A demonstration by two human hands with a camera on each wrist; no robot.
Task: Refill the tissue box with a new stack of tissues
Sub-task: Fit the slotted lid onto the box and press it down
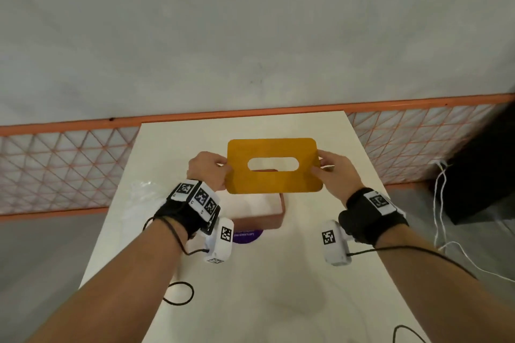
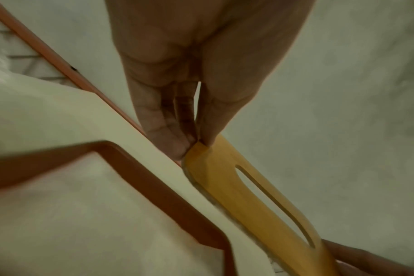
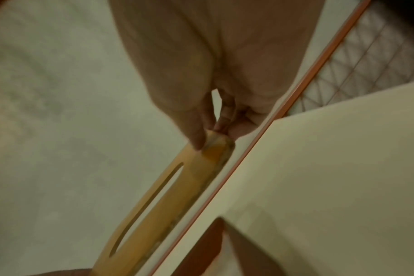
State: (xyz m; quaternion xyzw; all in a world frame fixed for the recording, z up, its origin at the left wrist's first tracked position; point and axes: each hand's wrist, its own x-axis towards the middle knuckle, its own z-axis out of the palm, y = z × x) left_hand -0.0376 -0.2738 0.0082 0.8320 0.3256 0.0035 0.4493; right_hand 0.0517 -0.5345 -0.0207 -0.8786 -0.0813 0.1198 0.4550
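A yellow-orange wooden lid (image 1: 274, 166) with an oval slot is held level in the air above the table. My left hand (image 1: 207, 168) pinches its left edge and my right hand (image 1: 333, 172) pinches its right edge. Below it stands the reddish-brown tissue box (image 1: 271, 216), open on top, with white tissues (image 1: 248, 205) inside. The left wrist view shows the lid (image 2: 243, 192) edge-on, pinched between thumb and fingers (image 2: 175, 142), with the box rim (image 2: 154, 184) underneath. In the right wrist view the lid (image 3: 177, 184) is pinched the same way, and a box corner (image 3: 206, 248) shows.
The white table (image 1: 320, 273) runs forward from a grey wall. A crumpled clear plastic wrapper (image 1: 142, 189) lies left of the box, a purple round sticker (image 1: 246, 235) in front of it. Orange mesh fencing (image 1: 55, 164) flanks the table; white cables (image 1: 440, 203) and a black object sit right.
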